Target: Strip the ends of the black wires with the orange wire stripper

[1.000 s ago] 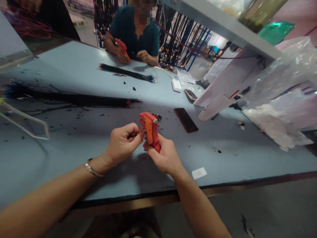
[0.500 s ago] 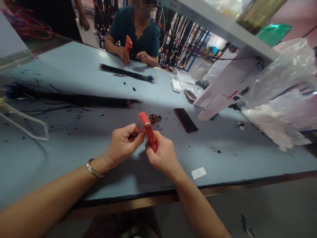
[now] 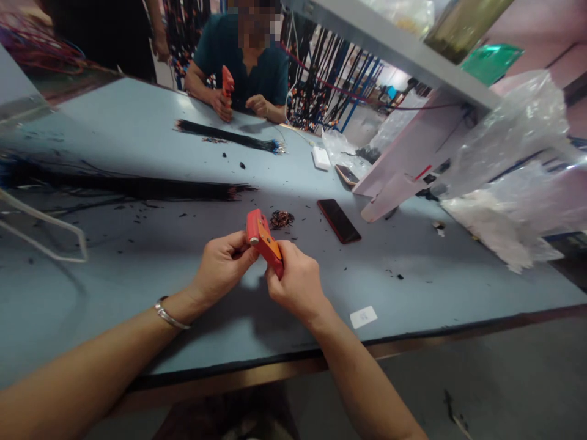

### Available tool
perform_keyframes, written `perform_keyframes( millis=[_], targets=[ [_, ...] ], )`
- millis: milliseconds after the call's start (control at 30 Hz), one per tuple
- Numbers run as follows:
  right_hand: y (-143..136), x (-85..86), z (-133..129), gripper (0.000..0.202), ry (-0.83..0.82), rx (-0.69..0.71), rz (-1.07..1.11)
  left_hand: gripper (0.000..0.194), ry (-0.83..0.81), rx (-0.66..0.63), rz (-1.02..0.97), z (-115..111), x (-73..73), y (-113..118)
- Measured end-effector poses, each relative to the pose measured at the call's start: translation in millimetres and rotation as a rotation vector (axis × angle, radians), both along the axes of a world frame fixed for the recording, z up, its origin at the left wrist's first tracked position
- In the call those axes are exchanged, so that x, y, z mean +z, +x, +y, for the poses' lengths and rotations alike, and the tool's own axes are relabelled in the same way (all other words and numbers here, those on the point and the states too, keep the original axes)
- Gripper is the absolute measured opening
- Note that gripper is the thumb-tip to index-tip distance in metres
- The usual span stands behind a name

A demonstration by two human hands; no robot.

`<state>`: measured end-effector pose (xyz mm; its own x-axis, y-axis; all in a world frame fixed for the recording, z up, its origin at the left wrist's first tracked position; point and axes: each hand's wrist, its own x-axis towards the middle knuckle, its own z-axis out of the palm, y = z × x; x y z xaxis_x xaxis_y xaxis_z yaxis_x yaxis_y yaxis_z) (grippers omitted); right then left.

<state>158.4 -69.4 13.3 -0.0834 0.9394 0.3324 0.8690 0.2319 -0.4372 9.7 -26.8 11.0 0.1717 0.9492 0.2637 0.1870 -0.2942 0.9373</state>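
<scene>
My right hand (image 3: 297,278) is wrapped round the handle of a red and orange wire stripper (image 3: 265,241), tilted with its head up and to the left. My left hand (image 3: 225,264) is closed in a pinch right beside the tool's head; whatever its fingertips hold is too small to make out. Just behind the tool lies a small heap of dark and coppery offcuts (image 3: 281,220). A long bundle of black wires (image 3: 151,187) stretches across the table to the left, its reddish ends pointing toward the tool.
Across the table (image 3: 192,342) a person (image 3: 245,67) holds another red tool (image 3: 227,82). A second wire bundle (image 3: 224,134) lies before them. A dark phone (image 3: 339,221), a white card (image 3: 364,316) and a shelf post (image 3: 403,165) are to the right, plus plastic bags (image 3: 499,165).
The wire stripper has turned in my right hand, so its orange side now shows and its head leans further left. My left hand has shifted slightly left with it.
</scene>
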Motion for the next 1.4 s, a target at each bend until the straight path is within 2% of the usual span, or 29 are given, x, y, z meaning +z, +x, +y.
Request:
perform_keyframes(
  millis=[300,500,700,933,1033,1100,1167,1267,1400],
  targets=[
    [-0.5,-1.7,5.8,0.015,-0.040,-0.068,-0.138,0.036,-0.031,-0.061,-0.038,4.4,-2.4,-0.1],
    [-2.3,-0.1,11.9,0.015,-0.099,-0.093,-0.196,0.032,-0.057,-0.067,-0.083,8.0,-3.2,0.3],
    [-2.3,-0.2,15.0,0.016,-0.115,-0.085,-0.187,0.027,-0.071,-0.057,-0.093,8.0,3.1,2.2],
    [-2.6,-2.3,18.7,0.024,-0.146,-0.094,-0.165,0.026,-0.076,-0.037,-0.053,7.9,1.5,3.7],
    [-1.5,-2.4,19.8,0.022,-0.157,-0.109,-0.127,0.027,-0.064,-0.025,-0.004,8.3,1.9,4.2],
    [0.7,-1.5,20.8,0.018,-0.165,-0.119,-0.039,0.026,-0.062,-0.010,0.014,8.5,1.9,4.2],
    [4.3,0.2,22.0,0.018,-0.196,-0.117,0.139,0.024,-0.059,0.026,0.020,9.0,0.8,3.7],
    [11.5,1.3,23.9,0.022,-0.370,-0.058,0.618,0.022,-0.047,0.075,0.003,10.7,-3.0,1.8],
    [20.1,-4.7,24.1,0.024,-0.613,0.089,1.309,0.019,-0.057,0.102,-0.074,15.0,-8.9,-1.1]
  ],
)
